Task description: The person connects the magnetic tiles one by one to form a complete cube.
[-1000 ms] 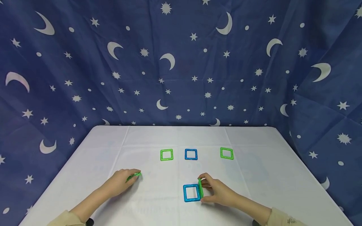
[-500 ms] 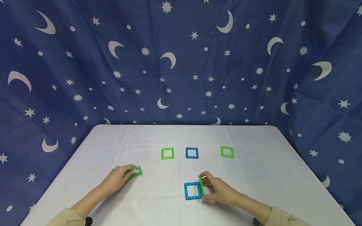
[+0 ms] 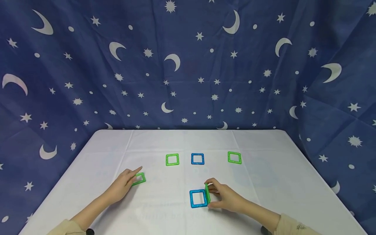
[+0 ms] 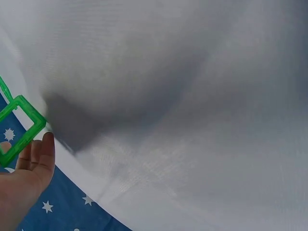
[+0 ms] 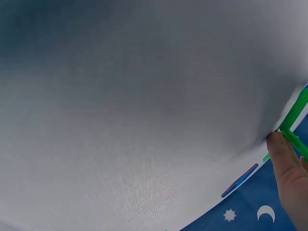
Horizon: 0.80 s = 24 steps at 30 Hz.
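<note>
Both hands are busy over the counter (image 3: 164,212) here! On the right, the right hand (image 3: 224,197) has its grip pinching the inner green square (image 3: 208,194), thumb at the near edge, fingers at the far one. And look at that square: standing on edge, right along the right side of the near blue square (image 3: 191,199), the two apparently touching. The near blue square lies flat.

Over to the left hand (image 3: 121,186), well apart from that pair: its grip pinches the outer green square (image 3: 144,178), which is tilted and partly covered by the fingers, while the index finger points straight out past it. The left wrist view catches fingertips at the frame's corner, plus another green strip (image 4: 6,89) at the picture's edge; whether that is a separate piece, I cannot tell.

Farther back, three more lie flat in a row: a far-left green square (image 3: 166,160), a far blue square (image 3: 192,159) near it, then, across a wider gap, a far-right green square (image 3: 240,158). White cloth covers the counter, pale sleeves (image 3: 290,226) come in from below, and behind it all hangs a blue curtain (image 3: 188,68) of moons and stars.
</note>
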{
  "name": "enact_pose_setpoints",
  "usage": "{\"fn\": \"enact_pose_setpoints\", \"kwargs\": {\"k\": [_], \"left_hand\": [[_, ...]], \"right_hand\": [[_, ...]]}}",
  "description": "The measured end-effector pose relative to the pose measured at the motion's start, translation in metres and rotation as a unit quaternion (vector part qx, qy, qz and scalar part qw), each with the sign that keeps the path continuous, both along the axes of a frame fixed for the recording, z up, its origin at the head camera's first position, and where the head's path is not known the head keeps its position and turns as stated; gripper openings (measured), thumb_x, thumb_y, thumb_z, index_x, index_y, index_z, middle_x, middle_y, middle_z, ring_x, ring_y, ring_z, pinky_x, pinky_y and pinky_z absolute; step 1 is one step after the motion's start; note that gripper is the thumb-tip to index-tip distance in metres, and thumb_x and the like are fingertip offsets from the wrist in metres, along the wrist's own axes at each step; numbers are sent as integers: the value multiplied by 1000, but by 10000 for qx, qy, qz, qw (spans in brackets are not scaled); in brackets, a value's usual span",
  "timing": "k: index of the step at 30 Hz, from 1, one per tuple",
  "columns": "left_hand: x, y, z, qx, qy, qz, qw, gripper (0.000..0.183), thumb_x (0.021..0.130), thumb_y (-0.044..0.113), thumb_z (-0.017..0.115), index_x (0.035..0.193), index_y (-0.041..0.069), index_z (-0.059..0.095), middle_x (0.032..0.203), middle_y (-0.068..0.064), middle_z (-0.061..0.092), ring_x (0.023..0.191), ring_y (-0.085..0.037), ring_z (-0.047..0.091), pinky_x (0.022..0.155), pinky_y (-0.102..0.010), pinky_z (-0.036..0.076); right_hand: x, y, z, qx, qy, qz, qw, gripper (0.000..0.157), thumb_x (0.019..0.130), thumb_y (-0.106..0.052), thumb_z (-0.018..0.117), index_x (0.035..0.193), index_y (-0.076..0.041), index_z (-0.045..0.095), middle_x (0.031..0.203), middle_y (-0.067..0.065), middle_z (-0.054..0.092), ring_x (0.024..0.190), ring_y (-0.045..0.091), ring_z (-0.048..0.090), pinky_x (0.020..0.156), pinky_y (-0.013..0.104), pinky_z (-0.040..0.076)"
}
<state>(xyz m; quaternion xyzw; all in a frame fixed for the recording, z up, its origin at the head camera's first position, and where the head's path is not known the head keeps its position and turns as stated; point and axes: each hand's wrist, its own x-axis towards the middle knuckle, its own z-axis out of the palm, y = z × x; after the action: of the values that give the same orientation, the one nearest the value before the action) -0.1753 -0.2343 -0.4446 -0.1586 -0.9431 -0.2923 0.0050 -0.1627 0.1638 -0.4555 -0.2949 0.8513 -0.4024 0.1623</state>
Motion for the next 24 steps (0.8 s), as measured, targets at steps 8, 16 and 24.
{"fn": "enact_pose_setpoints", "kwargs": {"k": [8,16,24], "left_hand": [[2,6,3,42,453,334,9984,31,87,1,62,118,0,64,84,-3,61,70,-5,52,59,-18,44],[0,35,6,535,427,388,9969,20,79,-1,70,98,3,73,85,-2,67,80,-17,65,66,-19,52],[-6,74,4,863,417,-207,9952,15,78,0,72,92,5,73,84,-1,69,77,-15,65,65,-17,50]], "right_hand": [[0,-2,0,73,105,-14,9999,61,78,-18,77,125,-3,41,124,20,59,114,34,59,95,36,48],[1,-5,2,167,279,-30,9995,63,77,-21,77,126,-3,42,124,21,59,113,36,59,96,41,47],[2,-2,0,-197,-148,-4,9997,62,79,-12,75,128,0,39,131,26,52,118,38,55,94,35,49]]}}
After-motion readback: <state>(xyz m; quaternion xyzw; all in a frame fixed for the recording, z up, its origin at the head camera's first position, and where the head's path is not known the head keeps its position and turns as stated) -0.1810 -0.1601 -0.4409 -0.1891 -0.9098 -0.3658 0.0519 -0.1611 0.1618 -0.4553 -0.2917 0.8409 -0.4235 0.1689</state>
